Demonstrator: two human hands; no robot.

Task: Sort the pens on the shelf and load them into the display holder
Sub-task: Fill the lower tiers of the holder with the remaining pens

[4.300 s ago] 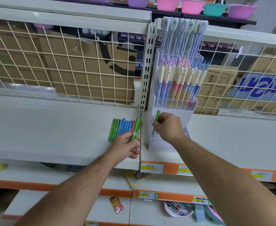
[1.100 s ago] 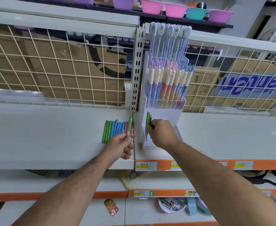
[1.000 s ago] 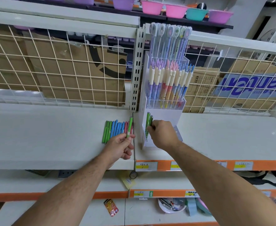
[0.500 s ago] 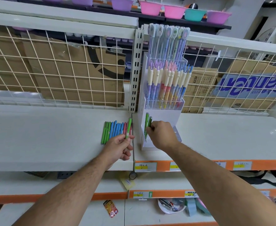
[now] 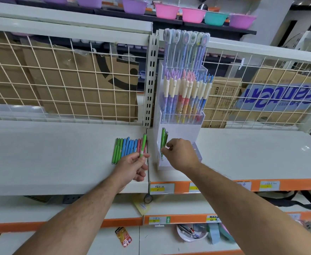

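A row of green, blue and pink pens (image 5: 128, 149) lies flat on the white shelf (image 5: 59, 153), left of the clear tiered display holder (image 5: 180, 133). My left hand (image 5: 131, 167) pinches one green pen (image 5: 143, 145), pointing up and away. My right hand (image 5: 181, 155) is at the holder's lowest front tier and pinches a green pen (image 5: 165, 139) standing there beside another green pen (image 5: 163, 138). The upper tiers are packed with pastel pens (image 5: 185, 96).
A slotted metal upright (image 5: 151, 80) and wire grid (image 5: 68, 80) back the shelf, with cardboard boxes behind. Orange price rails (image 5: 215, 186) edge the shelves. A small packet (image 5: 124, 237) and a bowl of bits (image 5: 191, 233) lie on the bottom shelf. Coloured bowls (image 5: 193, 14) sit high up.
My left hand held two green pens 4.3 s ago and now holds one; a second green pen stands in the holder's front tier. Over the last second both hands barely move.
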